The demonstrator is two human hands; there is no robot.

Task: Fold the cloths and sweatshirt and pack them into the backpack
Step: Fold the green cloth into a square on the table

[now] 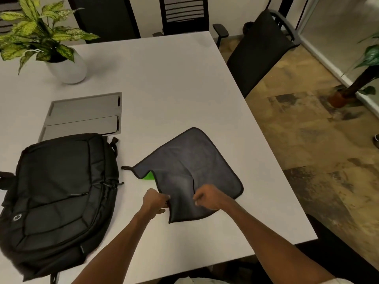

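A dark grey cloth (190, 160) with black edging lies spread on the white table, a small hanging loop at its left corner and a bright green patch showing beneath its left edge; its near edge is lifted and creased. To its left, well apart, a black backpack (59, 199) lies flat, zipped shut.

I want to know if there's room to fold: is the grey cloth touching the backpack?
Apart. The head view shows a bare strip of white table between the grey cloth and the backpack.
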